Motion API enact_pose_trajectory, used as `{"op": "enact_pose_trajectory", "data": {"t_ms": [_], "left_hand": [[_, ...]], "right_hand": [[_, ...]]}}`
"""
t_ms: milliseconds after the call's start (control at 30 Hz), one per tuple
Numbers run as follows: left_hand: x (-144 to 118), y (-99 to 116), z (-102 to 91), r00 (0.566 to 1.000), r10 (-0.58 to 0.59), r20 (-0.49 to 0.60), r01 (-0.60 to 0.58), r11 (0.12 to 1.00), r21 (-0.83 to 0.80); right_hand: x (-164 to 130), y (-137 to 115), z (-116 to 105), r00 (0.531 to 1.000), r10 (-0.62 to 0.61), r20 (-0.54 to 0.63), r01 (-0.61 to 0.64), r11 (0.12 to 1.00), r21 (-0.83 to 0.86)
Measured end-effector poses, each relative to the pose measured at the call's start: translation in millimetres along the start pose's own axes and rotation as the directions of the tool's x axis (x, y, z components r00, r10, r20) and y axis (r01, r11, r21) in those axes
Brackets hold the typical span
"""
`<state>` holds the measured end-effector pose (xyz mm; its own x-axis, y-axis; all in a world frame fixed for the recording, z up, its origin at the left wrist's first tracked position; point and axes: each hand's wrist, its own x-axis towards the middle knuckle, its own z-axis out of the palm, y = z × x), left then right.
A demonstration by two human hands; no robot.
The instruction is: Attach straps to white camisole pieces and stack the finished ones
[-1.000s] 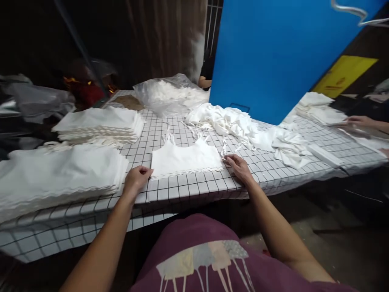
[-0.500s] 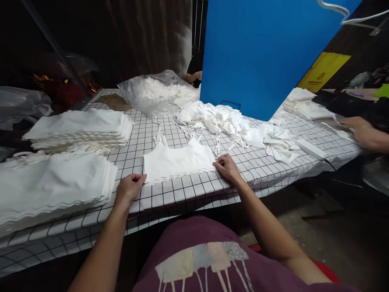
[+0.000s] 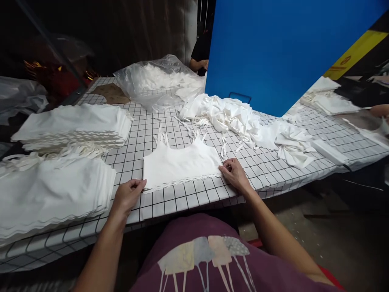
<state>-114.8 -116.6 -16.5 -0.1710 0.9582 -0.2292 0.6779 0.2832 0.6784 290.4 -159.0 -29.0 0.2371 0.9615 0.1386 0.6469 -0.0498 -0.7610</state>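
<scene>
Already two tall stacks [image 3: 57, 190] of folded white tops sit at the left; a loose heap [image 3: 231, 117] waits beyond. Left hand [image 3: 127, 195] and right hand [image 3: 234, 173] pinch the near corners of a small pile of tops [image 3: 179, 164] lying flat mid-table.

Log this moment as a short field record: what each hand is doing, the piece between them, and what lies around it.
Left hand: fingers curled at the lower left corner of the small white strappy fabric top.
Right hand: fingertips pinching the top's lower right corner.
Top: lying flat, straps pointing away, scalloped hem nearest the person.
Surface: table with white black-gridded cloth.
Left of it: two stacks of folded white pieces.
Behind it: loose heap of white garments, clear plastic bag of white fabric, upright blue board.
Far right: another person's hand.
</scene>
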Motion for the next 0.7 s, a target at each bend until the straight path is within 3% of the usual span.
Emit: {"op": "enact_pose_trajectory", "data": {"t_ms": [100,200,367,433,500,533,600,700], "left_hand": [[-2.6,4.1,-5.9,0.999,-0.016,0.048,0.026,0.974,-0.225],[-5.3,9.7,-11.1,0.994,-0.042,0.104,0.069,0.960,-0.273],[-8.4,13.7,-12.1,0.995,-0.030,0.097,0.039,0.995,-0.095],[-8.0,13.4,-13.1,0.998,-0.003,0.064,0.002,1.000,0.009],[-6.7,17.0,-14.6,0.995,0.095,-0.034,-0.091,0.989,0.117],[-5.5,22.2,-14.4,0.979,0.182,-0.094,-0.165,0.972,0.168],[-2.0,42.1,-9.3,0.907,0.391,-0.159,-0.348,0.906,0.241],[5.1,94.3,17.2,0.774,0.631,-0.051,-0.611,0.766,0.201]], "right_hand": [[1.1,0.5,-6.8,0.998,0.024,0.056,-0.025,0.999,0.021],[1.1,-0.1,-7.4,0.999,0.002,0.051,-0.002,1.000,-0.006],[0.4,2.5,-3.9,0.996,-0.085,-0.005,0.084,0.993,-0.080],[2.4,5.1,-7.6,0.996,-0.088,0.034,0.091,0.990,-0.103],[8.1,5.4,-15.2,0.992,-0.048,0.114,0.063,0.989,-0.135],[13.1,3.9,-19.8,0.989,-0.019,0.147,0.041,0.989,-0.143],[28.8,-3.3,-28.3,0.987,0.029,0.159,-0.007,0.990,-0.140],[68.5,-23.4,-33.2,0.994,0.033,0.103,-0.020,0.992,-0.127]]}}
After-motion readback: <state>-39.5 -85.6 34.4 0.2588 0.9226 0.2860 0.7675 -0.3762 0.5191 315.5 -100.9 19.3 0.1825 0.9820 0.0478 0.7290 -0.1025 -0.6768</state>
